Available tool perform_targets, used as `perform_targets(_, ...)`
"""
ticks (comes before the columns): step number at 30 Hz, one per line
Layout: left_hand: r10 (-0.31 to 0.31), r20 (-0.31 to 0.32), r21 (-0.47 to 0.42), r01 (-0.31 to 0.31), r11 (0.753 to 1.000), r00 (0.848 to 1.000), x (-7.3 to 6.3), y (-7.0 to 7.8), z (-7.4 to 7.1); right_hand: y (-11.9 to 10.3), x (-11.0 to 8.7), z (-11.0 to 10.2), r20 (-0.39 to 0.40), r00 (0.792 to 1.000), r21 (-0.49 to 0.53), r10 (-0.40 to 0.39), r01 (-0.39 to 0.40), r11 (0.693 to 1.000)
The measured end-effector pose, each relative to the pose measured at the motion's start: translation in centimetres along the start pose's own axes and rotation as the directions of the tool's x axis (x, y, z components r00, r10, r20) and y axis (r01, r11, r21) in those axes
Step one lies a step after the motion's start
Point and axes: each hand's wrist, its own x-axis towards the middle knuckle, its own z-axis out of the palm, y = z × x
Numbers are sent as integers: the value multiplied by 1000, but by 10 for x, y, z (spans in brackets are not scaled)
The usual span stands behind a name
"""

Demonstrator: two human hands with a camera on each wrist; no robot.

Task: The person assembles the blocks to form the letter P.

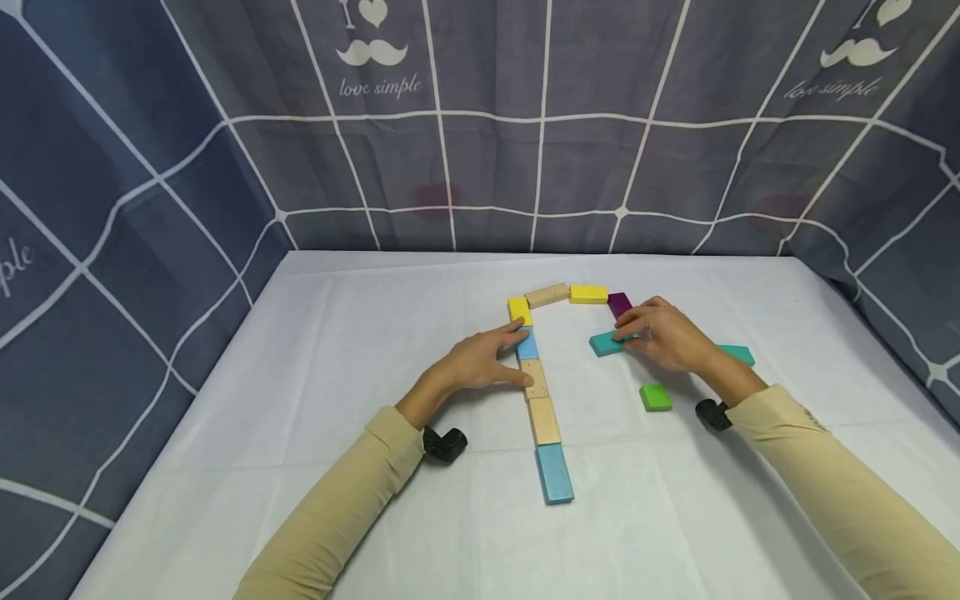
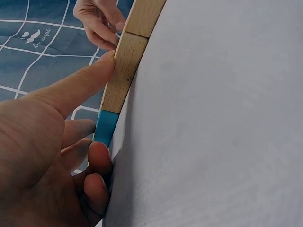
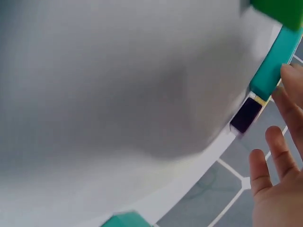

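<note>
A line of flat blocks runs up the table: a blue block (image 1: 554, 473) nearest, two wooden blocks (image 1: 544, 421), a light blue block (image 1: 527, 343) and a yellow block (image 1: 519, 310). My left hand (image 1: 480, 358) lies along its left side, thumb touching the farther wooden block (image 2: 124, 71) and fingers at the light blue one. Beyond, the line bends right through a wooden block (image 1: 547, 295), a yellow block (image 1: 588, 294) and a purple block (image 1: 619, 305). With fingertips, my right hand (image 1: 667, 333) pinches a teal block (image 1: 606, 344) just in front of the purple one.
A green block (image 1: 656, 397) lies to the right of the line, nearer than the right hand. Another teal block (image 1: 737, 355) is partly hidden behind the right wrist. Grey gridded cloth (image 1: 495, 167) hangs around the white table (image 1: 360, 333).
</note>
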Motion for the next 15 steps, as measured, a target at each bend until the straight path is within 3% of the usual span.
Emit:
perform_targets(3, -2, -2, -2, 2, 1000, 1000, 0, 0, 0, 0, 0, -1, -3, 1000, 21, 8, -8, 1000)
perform_targets(9, -6, -4, -3, 6, 1000, 1000, -1, -2, 1, -6, 3, 4, 79, 988, 102, 134, -142, 985)
perform_targets(15, -8, -7, -4, 8, 1000, 1000, 0, -1, 2, -5, 4, 7, 101, 978, 54, 183, -189, 981)
